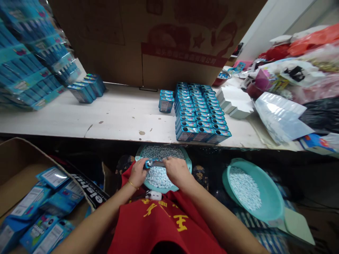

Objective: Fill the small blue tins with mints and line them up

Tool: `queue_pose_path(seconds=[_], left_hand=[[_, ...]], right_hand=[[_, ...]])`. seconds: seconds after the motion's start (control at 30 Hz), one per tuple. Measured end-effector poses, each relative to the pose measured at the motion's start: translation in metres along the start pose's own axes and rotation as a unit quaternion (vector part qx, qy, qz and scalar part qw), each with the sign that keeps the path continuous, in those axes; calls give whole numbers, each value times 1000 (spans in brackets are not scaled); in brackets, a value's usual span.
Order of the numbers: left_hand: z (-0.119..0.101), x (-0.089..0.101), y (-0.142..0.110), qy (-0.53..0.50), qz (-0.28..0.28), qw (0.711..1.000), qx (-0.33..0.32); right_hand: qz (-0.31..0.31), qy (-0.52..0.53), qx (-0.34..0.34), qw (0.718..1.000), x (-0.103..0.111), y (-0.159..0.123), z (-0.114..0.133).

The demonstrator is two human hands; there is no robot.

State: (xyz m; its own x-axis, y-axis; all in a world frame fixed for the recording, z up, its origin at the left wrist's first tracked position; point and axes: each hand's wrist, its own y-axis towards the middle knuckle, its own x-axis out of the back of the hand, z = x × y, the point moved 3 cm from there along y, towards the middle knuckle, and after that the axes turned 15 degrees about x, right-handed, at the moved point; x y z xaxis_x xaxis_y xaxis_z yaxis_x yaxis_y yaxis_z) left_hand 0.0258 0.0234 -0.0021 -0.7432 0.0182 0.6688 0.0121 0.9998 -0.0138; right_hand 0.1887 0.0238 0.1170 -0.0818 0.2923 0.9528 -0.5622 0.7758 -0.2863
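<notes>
My left hand (137, 174) is closed around a small blue box (146, 164), its end turned to the right. My right hand (178, 171) grips a narrow grey scoop (158, 163), whose tip meets the box's opening. A few white pellets show at that opening. Directly below both hands, a turquoise basin (189, 165) rests on my lap, full of small white and pale blue pellets (159, 178). How deep the scoop's tip sits in the box cannot be made out.
On the white table (119, 121) stand rows of blue boxes (198, 113), two smaller groups and white cards (234, 100). A large carton (159, 46) stands behind. A second turquoise basin (270, 194) with pellets is at right. An open carton (23, 151) holds blue packs at left.
</notes>
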Motion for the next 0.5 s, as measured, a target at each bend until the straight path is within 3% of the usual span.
queue_pose_path(seconds=[0.2,0.37,0.5], left_hand=[[-1,25,-2,28,19,998,-52],[0,48,2,-53,16,998,14],[-17,60,1,-117,6,992,40]], right_hand=[[7,55,-87,995,-20,-34,-51],[-27,104,-141,984,-51,-52,-80],[-84,181,-138,970,-72,-54,-86]])
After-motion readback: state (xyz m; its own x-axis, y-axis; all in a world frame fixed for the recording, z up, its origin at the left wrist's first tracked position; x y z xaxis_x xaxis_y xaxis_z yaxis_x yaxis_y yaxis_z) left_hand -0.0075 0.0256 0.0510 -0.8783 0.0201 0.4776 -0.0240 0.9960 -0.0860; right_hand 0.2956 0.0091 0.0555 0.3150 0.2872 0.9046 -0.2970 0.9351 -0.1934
